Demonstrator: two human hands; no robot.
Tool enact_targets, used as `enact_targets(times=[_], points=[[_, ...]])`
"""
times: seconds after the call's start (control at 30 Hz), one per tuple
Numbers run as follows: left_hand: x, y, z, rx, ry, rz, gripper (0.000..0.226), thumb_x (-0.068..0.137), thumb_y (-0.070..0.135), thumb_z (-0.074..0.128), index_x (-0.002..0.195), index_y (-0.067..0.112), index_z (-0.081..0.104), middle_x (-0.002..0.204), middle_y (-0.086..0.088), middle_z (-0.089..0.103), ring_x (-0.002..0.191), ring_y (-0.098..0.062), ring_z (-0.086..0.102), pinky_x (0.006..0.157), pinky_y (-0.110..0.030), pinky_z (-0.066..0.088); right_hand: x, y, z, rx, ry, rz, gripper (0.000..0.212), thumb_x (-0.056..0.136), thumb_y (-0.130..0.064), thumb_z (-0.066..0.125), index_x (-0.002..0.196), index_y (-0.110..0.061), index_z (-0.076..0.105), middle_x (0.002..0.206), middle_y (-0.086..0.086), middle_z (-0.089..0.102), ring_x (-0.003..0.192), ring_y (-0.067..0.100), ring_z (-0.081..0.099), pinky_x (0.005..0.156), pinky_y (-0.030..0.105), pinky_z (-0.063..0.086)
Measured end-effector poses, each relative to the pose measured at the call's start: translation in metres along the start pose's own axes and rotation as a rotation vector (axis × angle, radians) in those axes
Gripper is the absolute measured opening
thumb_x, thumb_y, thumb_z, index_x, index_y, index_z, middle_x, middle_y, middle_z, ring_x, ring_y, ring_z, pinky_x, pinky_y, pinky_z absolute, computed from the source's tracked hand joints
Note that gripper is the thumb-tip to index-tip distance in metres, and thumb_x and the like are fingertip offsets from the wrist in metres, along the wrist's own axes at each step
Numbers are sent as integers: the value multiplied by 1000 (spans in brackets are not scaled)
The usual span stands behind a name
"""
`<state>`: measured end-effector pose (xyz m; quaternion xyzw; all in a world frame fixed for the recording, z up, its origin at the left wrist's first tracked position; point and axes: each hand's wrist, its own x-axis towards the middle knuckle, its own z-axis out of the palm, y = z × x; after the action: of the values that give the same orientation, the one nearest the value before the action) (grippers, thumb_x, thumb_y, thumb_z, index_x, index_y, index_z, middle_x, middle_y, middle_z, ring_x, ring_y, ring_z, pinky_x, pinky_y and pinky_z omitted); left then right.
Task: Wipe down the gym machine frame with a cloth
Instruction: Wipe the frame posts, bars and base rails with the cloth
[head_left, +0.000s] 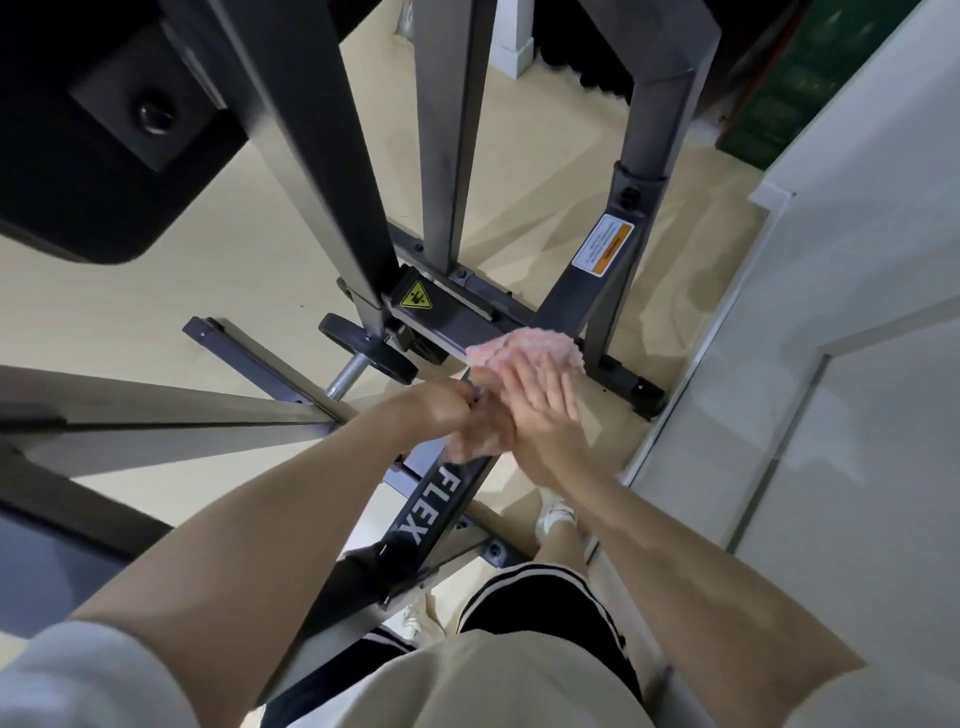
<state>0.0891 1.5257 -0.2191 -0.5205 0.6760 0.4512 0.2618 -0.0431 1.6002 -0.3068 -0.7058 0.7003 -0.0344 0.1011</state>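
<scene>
Nearest the camera, both bare forearms reach forward and down over the person's pale shirt and dark striped shorts, meeting just above a slanted dark bar (441, 499) of the gym machine frame, the one printed with white letters reading FLEX. That bar runs from the lower left, close to the person's legs, up and away toward the right, and its long axis is what a wiping stroke would follow, so the next stretch to clean lies ahead of the hands and slightly rightward. The left hand (441, 413) sits a little nearer, its fingers curled on the bar or on the near end of the cloth; blur hides which, so I cannot tell exactly what it grips. The right hand (537, 410) lies just beyond and beside it, fingers straight and together, pressing flat on the pink cloth (524, 345), which bunches out past the fingertips toward the base of the machine. The right hand is therefore the one leading along the bar. Beyond the cloth the frame continues as grey uprights (447, 135) rising from a bolted floor base with a yellow warning sticker (416, 296) and an orange-and-white label (602, 248). The metal looks smooth, dark and matt, with no grime plain enough to make out.
</scene>
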Motion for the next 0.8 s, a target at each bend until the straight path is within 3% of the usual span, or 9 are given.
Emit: enact_targets(times=[0.07, 0.13, 0.23, 0.3, 0.37, 0.53, 0.63, 0.73, 0.8], points=[[3, 3, -4, 48, 33, 5, 32, 93, 9, 45, 123, 10, 56, 122, -6, 56, 110, -21, 50, 96, -31, 40, 28, 17, -18, 72, -181, 115, 73, 101, -43, 34, 150, -18, -13, 156, 2, -24, 136, 22, -33, 114, 42, -21], [6, 7, -8, 97, 138, 33, 37, 95, 7, 39, 130, 10, 53, 129, -9, 53, 118, -23, 49, 97, -31, 40, 56, 33, -30, 80, -204, 197, 69, 101, -44, 28, 150, -19, -13, 157, 4, -23, 139, 25, -32, 115, 44, -20], [11, 15, -14, 142, 352, 141, 36, 93, 12, 41, 128, 13, 52, 122, -11, 58, 111, -26, 54, 93, -37, 45, 50, 31, -30, 86, -140, 138, 59, 100, -43, 14, 152, -16, 4, 159, 7, -7, 146, 31, -12, 116, 42, -14], [17, 22, -18, 221, 402, 227, 40, 91, 18, 47, 130, 13, 50, 122, -10, 55, 113, -28, 51, 94, -39, 44, 23, 25, -17, 12, -109, -30, 59, 96, -40, 23, 146, -11, 33, 155, 13, 23, 144, 38, 19, 119, 47, 4], [24, 31, -23, 355, 371, 247, 48, 90, 21, 50, 138, 15, 43, 133, -8, 45, 124, -28, 41, 101, -40, 39, 19, 33, -19, 22, -127, -111, 53, 94, -36, 35, 136, -7, 50, 146, 14, 43, 139, 37, 30, 120, 43, 8], [46, 39, -43, 403, 272, 167, 46, 92, 30, 56, 135, 17, 44, 132, -5, 46, 122, -25, 40, 98, -41, 43, 93, 95, -46, -41, -222, -26, 58, 101, -45, 11, 154, -21, 4, 160, -3, -9, 145, 20, -18, 117, 40, -15], [53, 42, -51, 511, 266, 163, 44, 91, 38, 56, 129, 17, 51, 122, -5, 52, 114, -25, 44, 93, -41, 44, 112, 110, -59, -32, -186, 65, 61, 97, -42, 6, 154, -21, 11, 162, -2, -2, 147, 21, -14, 114, 36, -18], [55, 46, -51, 568, 238, 147, 47, 88, 43, 58, 129, 19, 51, 125, -3, 47, 116, -24, 39, 94, -38, 38, 84, 80, -55, -163, -276, -148, 62, 97, -33, 22, 151, -18, -3, 158, 6, -14, 146, 33, -10, 117, 47, -12], [56, 49, -50, 590, 224, 129, 48, 86, 43, 60, 128, 22, 50, 127, -1, 44, 117, -22, 36, 96, -37, 34, 76, 75, -62, -77, -355, -263, 55, 93, -36, 34, 145, -19, 40, 156, 3, 28, 143, 31, 26, 119, 44, 8]])
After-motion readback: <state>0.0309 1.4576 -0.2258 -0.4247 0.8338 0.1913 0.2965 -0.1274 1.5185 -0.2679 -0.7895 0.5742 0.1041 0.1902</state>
